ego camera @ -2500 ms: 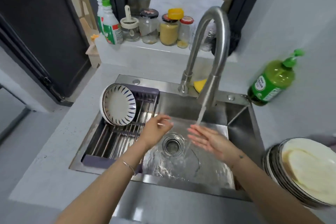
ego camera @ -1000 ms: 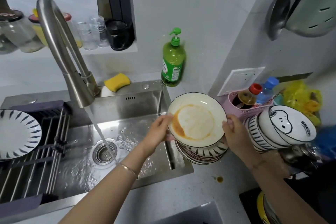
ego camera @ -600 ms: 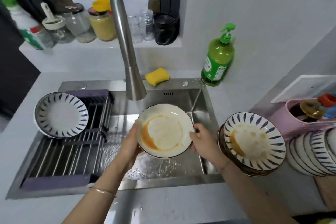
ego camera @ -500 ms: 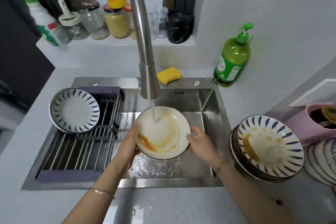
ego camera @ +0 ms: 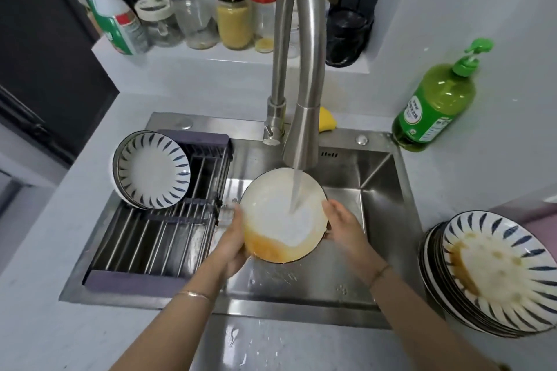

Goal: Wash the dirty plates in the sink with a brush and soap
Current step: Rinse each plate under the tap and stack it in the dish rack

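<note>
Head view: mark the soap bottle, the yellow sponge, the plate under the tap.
soap bottle [ego camera: 434, 105], head view, green body
yellow sponge [ego camera: 327, 124], head view, visible corner
plate under the tap [ego camera: 271, 220], head view, white middle

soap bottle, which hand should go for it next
Probably the right hand: the green soap bottle stands at the sink's back right corner, on its side. The left hand grips the plate's opposite rim and could hold it alone.
</note>
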